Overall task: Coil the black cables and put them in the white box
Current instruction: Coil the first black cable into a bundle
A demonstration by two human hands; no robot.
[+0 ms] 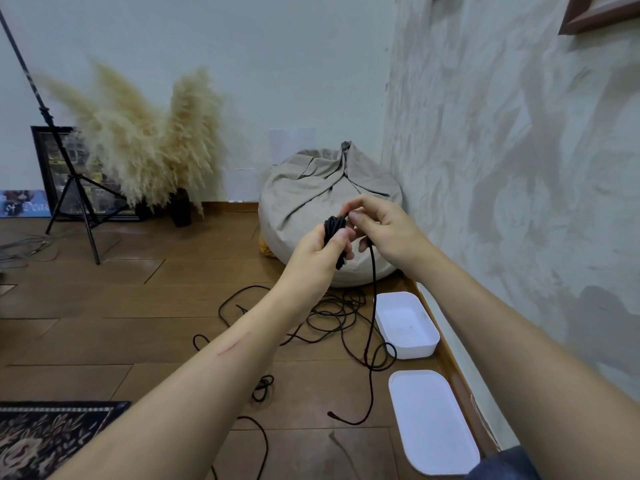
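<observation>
Forearms end in left grip (322,247) clutching a part-wound black cable coil (333,225), right grip (384,230) pinching its strand; below, white plastic box (415,351) empty, loose black cables (332,313) unwound.

- Black cable (333,227): smooth, matt, rubbery-looking sheath; the loose cables (332,315) on the floor look the same.
- White box (412,351): smooth plastic with a soft sheen, faint scuffs on its inside bottom.
- White lid (433,420): the same smooth plastic, with an even matt top.
- Floor (104,306): dark brown wood planks, smooth, with a dull gloss.
- Bean bag (304,195): beige cloth, matt and creased.
- Side wall (502,150): rough, trowelled plaster, matt; the back wall (277,57) is smooth and matt.
- Pampas grass (145,143): dry, feathery plumes.
- Light stand (74,188): black metal, satin finish.
- Rug (41,434): patterned woven pile, matt.
- Picture frame (595,15): smooth brown wood.
</observation>
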